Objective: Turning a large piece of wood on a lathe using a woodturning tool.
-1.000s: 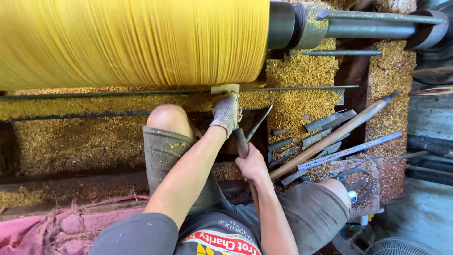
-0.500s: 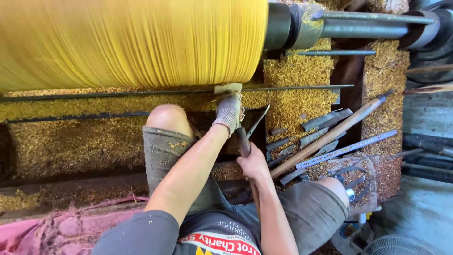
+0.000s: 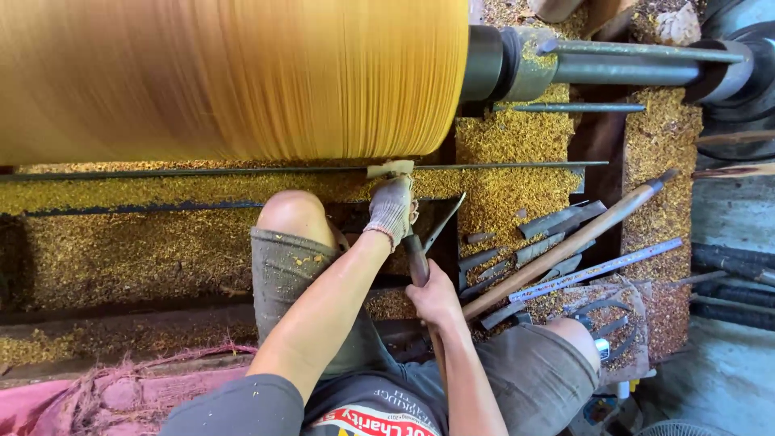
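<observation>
The left hand (image 3: 393, 208), in a knitted work glove, is closed over the front end of a turning chisel (image 3: 416, 257) and presses it down on the long metal tool rest (image 3: 242, 171). Just beyond this hand, a big yellow wooden cylinder (image 3: 234, 77) is blurred across its surface, with the chisel tip at its lower edge. The right hand (image 3: 434, 297), bare, is clamped around the chisel's dark handle, just behind and below the left hand. Yellow wood shavings (image 3: 121, 250) cover the lathe bed on both sides of the hands. To the right of the right hand lie a long wooden-handled tool (image 3: 577, 238), a flat metal ruler (image 3: 597, 269) and several grey chisels (image 3: 557, 220). 1 bent knee (image 3: 292, 211) rises just left of the gloved hand.
</observation>
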